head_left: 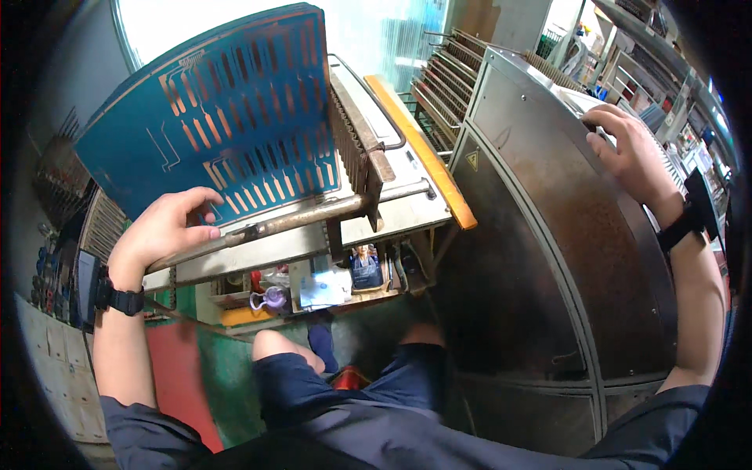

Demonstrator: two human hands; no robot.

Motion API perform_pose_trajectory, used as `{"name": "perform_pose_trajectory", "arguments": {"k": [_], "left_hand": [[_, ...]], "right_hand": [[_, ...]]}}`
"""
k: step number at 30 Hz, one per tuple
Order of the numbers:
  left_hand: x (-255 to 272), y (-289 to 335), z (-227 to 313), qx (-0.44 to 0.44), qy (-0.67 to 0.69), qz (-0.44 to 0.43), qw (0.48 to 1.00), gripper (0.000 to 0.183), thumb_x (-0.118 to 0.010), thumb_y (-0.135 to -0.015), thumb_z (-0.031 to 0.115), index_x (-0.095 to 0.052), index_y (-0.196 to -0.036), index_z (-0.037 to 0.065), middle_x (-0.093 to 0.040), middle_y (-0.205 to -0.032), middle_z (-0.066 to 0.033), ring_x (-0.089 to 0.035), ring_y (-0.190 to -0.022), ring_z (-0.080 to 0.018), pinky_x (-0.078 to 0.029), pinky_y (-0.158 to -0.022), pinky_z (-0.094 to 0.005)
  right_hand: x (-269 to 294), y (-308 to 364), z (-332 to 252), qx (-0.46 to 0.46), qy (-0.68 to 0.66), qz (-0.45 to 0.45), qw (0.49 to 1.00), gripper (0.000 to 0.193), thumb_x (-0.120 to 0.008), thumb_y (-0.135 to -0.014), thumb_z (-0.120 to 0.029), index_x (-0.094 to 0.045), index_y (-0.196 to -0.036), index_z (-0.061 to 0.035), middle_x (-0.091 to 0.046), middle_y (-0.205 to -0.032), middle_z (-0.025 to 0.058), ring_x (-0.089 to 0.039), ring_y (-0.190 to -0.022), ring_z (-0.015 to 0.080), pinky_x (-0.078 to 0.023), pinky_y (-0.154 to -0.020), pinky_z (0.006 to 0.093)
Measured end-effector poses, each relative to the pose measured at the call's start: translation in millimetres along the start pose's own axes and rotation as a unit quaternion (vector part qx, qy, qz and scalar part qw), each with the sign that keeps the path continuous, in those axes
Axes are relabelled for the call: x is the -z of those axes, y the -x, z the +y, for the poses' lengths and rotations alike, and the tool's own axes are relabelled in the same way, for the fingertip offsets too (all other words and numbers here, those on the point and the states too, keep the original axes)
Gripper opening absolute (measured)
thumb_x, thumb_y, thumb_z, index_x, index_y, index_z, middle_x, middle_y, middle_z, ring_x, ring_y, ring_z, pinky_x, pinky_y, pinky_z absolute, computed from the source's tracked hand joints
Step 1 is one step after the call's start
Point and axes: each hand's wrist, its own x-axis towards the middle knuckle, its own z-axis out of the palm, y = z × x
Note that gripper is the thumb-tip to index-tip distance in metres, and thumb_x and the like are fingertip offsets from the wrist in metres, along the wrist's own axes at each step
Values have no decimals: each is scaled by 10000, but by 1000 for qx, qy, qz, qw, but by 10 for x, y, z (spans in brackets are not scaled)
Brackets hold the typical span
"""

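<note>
On the left, a stack of blue panels (pixel 258 117) with copper-coloured elongated patterns stands on edge in a metal rack (pixel 368 184). My left hand (pixel 168 227) rests by the rack's front bar (pixel 313 213), at the panels' lower edge. Its thumb and fingers are apart, with nothing visible between them; some fingertips are hidden. Far to the right, my right hand (pixel 630 153) lies at the top edge of a tall metal machine cabinet (pixel 540 211). The fingers bend loosely and spread, holding nothing that I can see. Each wrist wears a black strap.
The rack stands on a white table (pixel 392 223) with a yellow edge strip (pixel 427 157). A shelf underneath holds a purple bottle (pixel 272 298) and small items. Another slotted rack (pixel 446 82) stands behind, beside the cabinet. Metal shelving (pixel 674 55) runs along the right.
</note>
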Motion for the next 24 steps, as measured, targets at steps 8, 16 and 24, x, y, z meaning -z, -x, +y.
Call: {"name": "perform_pose_trajectory", "arguments": {"k": [8, 16, 24], "left_hand": [[-32, -104, -8, 22, 12, 2, 1000, 385, -758, -881, 177, -645, -1213, 18, -705, -958, -146, -688, -899, -259, -541, -836, -379], [114, 1, 1, -28, -21, 33, 999, 486, -836, -773, 179, -656, -1194, 16, -703, -1048, -178, -701, -956, -310, -559, -870, -399], [291, 199, 151, -57, -52, 6, 997, 459, -764, -854, 306, -673, -1216, 39, -651, -1138, -214, -631, -1106, -390, -517, -968, -440]], "right_hand": [[-36, -25, 30, 0, 9, 15, 1000, 331, -619, -937, -245, -669, -1148, 4, -676, -1198, 181, -639, -1122, 387, -498, -980, 445], [109, 38, -7, -31, -75, 11, 997, 322, -646, -900, -199, -674, -1134, 20, -677, -1152, 212, -653, -1066, 403, -515, -954, 451], [416, 89, -35, -22, -70, -8, 997, 335, -632, -904, -221, -687, -1133, 18, -672, -1163, 205, -645, -1105, 389, -507, -993, 457]]}}
